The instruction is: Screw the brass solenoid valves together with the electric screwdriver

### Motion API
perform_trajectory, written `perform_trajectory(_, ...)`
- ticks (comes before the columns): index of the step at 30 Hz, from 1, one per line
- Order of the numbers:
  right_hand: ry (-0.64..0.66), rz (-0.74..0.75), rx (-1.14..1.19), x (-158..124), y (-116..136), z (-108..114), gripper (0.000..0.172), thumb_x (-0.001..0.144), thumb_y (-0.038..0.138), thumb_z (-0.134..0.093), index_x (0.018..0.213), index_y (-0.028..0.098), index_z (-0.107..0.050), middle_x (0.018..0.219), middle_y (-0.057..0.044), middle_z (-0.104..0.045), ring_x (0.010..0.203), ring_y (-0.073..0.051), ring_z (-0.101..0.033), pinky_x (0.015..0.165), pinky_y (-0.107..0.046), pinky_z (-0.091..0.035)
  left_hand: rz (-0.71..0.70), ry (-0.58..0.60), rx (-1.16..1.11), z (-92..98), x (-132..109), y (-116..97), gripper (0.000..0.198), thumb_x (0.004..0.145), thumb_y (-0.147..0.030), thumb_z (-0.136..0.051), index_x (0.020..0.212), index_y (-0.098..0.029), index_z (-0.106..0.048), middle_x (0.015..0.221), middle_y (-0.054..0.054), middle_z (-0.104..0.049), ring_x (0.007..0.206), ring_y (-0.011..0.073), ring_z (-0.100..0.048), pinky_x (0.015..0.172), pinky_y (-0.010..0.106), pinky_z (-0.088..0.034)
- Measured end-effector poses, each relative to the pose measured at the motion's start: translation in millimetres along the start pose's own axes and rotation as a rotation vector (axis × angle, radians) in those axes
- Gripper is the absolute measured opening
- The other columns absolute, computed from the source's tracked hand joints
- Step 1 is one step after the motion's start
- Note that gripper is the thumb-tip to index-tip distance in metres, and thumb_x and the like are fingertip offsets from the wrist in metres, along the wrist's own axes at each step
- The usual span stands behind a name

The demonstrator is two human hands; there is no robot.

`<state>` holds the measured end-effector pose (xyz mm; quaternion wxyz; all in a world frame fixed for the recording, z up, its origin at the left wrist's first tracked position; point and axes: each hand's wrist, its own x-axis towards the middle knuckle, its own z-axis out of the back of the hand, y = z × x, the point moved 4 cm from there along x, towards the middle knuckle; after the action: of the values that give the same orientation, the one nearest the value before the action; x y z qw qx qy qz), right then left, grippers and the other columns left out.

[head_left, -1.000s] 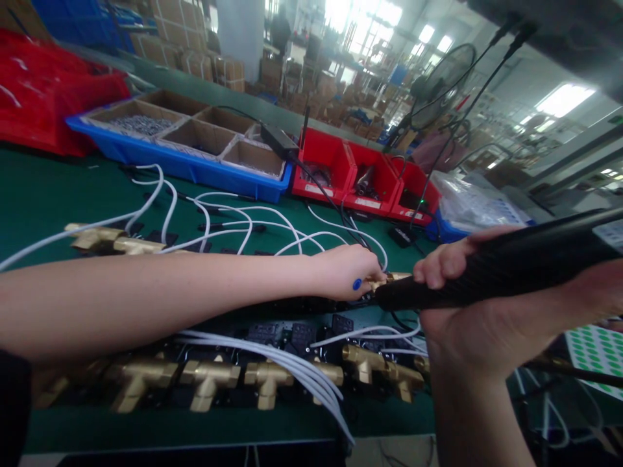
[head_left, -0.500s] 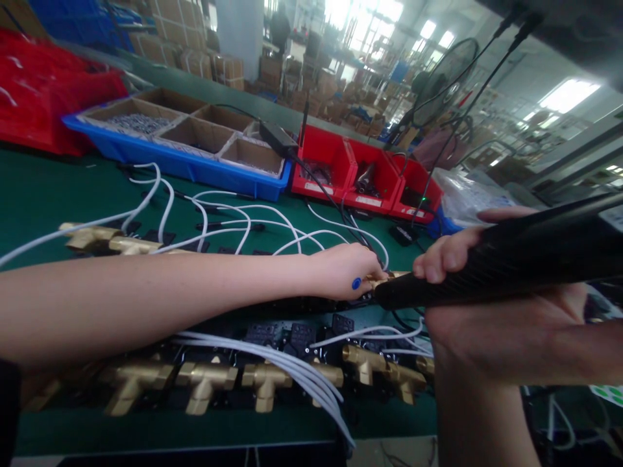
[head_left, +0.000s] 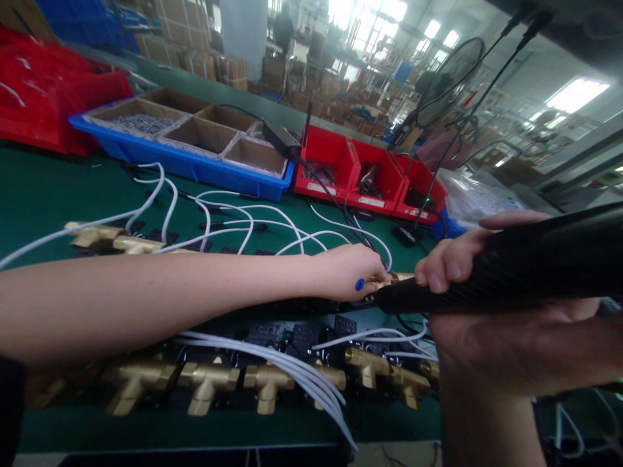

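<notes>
My left hand [head_left: 349, 270] reaches across the green bench and is closed on a small brass fitting [head_left: 389, 280] at mid-frame. My right hand [head_left: 487, 305] is wrapped round a long black power tool [head_left: 511, 269], and the tool's tip meets that fitting. A row of brass T-shaped valves [head_left: 233, 383] with black parts and white cables [head_left: 292, 370] lies just below my left forearm. Another brass valve [head_left: 111, 240] lies at the left, beyond my forearm.
A blue tray [head_left: 185, 165] holding cardboard boxes of small parts stands at the back. Red bins [head_left: 370, 175] stand to its right, a red bag [head_left: 43, 97] at far left. White cables [head_left: 233, 220] loop over the green mat. A fan and stacked cartons stand behind.
The black tool and my right hand have shifted slightly lower and nearer the camera. My left hand stays on the brass fitting.
</notes>
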<state>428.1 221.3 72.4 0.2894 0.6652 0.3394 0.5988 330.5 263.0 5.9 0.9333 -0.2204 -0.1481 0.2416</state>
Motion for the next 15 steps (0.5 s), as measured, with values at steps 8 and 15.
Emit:
perform_trajectory(8, -0.050, -0.146, 0.140, -3, 5, -18, 0.044, 0.081, 0.057, -0.070, 0.067, 0.017, -0.059, 0.048, 0.005, -0.046, 0.039, -0.010, -0.042, 0.035, -0.021, -0.031, -0.025, -0.074, -0.035, -3.2, 0, 4, 0.023, 0.083, -0.008, -0.059, 0.095, -0.017, -0.077, 0.079, 0.006, -0.071, 0.078, 0.0199, -0.065, 0.066, 0.027, -0.042)
perform_trajectory(15, -0.058, -0.099, 0.116, -10, 3, -16, 0.047, 0.084, 0.059, -0.067, 0.071, 0.016, -0.056, 0.051, 0.005, -0.047, 0.039, -0.011, -0.042, 0.037, -0.023, -0.032, 0.011, -0.058, -0.035, -0.9, -1, 1, 0.026, 0.082, -0.008, -0.060, 0.099, -0.018, -0.077, 0.078, 0.005, -0.071, 0.078, 0.0204, -0.065, 0.067, 0.027, -0.043)
